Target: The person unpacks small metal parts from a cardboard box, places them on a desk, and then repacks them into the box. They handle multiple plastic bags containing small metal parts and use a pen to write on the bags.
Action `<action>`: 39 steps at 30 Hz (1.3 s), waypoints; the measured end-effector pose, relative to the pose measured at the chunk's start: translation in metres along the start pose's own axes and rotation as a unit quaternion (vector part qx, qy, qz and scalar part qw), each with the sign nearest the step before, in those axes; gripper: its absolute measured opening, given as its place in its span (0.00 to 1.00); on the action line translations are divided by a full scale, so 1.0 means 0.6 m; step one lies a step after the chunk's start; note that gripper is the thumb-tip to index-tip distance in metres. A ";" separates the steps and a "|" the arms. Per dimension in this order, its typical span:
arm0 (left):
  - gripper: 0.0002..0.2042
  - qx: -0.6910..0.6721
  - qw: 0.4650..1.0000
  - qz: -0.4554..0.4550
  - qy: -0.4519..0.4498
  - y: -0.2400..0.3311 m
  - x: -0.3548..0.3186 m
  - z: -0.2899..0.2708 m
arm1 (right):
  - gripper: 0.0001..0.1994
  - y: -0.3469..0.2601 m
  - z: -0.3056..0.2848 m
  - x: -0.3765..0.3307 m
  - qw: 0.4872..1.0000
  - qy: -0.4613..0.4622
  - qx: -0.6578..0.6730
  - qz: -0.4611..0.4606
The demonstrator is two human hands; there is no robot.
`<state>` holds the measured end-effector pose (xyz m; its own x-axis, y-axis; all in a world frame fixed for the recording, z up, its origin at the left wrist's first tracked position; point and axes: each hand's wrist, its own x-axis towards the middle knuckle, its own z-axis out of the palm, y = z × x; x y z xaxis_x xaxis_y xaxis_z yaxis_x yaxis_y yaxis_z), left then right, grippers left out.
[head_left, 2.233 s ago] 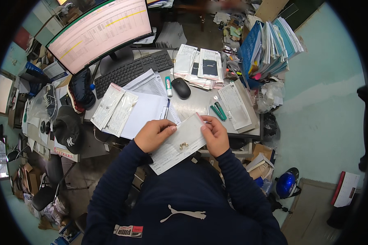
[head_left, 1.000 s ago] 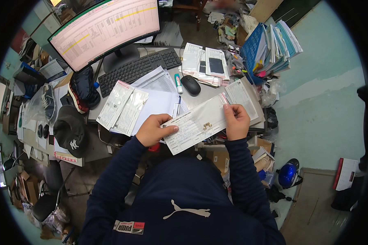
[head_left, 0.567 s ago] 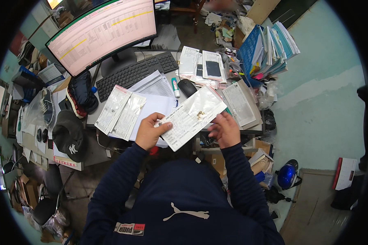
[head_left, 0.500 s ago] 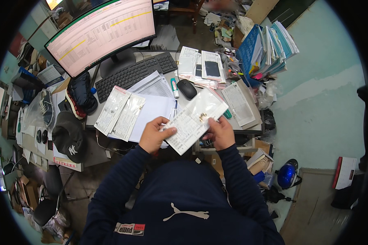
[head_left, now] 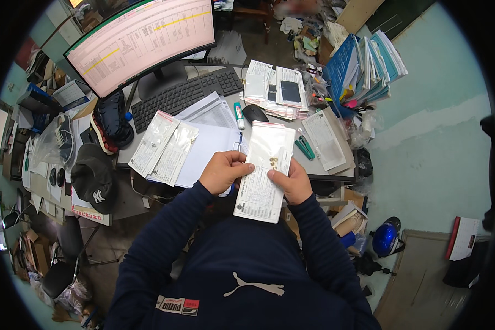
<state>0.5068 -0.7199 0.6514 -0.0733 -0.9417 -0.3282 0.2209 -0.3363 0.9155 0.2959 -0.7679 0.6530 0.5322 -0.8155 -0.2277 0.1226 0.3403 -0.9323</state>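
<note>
My left hand (head_left: pixel 221 174) and my right hand (head_left: pixel 296 183) pinch a clear plastic packet with a printed paper slip (head_left: pixel 259 193) from its two sides, thumbs on top. It stands nearly upright in front of my body, over the desk's front edge. Several small brownish-gold pieces (head_left: pixel 274 163) show through its plastic; I cannot make out what they are. Further left, two similar packets (head_left: pixel 155 144) lie partly on white paper (head_left: pixel 208 148). A black mouse (head_left: pixel 254 114) sits just beyond the held packet, and a green stapler-like tool (head_left: pixel 304 147) lies to its right.
Behind are a black keyboard (head_left: pixel 184 98) and a monitor (head_left: pixel 146 47). More packets (head_left: pixel 275 88) are piled at the back, beside a blue file holder (head_left: pixel 341 71). A glue tube (head_left: pixel 238 115) lies near the mouse. A dark cap (head_left: pixel 95 179) rests at the left.
The held packet has turned from a slant to nearly upright and come slightly nearer to me. My left hand has shifted right and up along its edge. The green tool now shows more fully.
</note>
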 end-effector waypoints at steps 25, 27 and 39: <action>0.15 -0.130 0.989 0.047 -0.057 -0.048 -0.062 -0.096 | 0.12 0.037 0.067 0.017 0.994 -0.082 -0.052 0.047; 0.16 -0.193 0.977 0.017 -0.092 -0.044 -0.073 -0.113 | 0.08 0.033 0.074 0.018 0.994 -0.089 -0.047 0.039; 0.13 -0.011 1.000 -0.002 -0.019 -0.027 -0.113 -0.156 | 0.19 0.002 0.128 0.036 0.990 -0.024 -0.088 0.109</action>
<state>0.5991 -0.6504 0.6371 -0.1113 -0.9399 -0.3229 0.2427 -0.3408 0.9083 0.3719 -0.7491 0.6686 0.5703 -0.7071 -0.4181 -0.1440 0.4150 -0.8983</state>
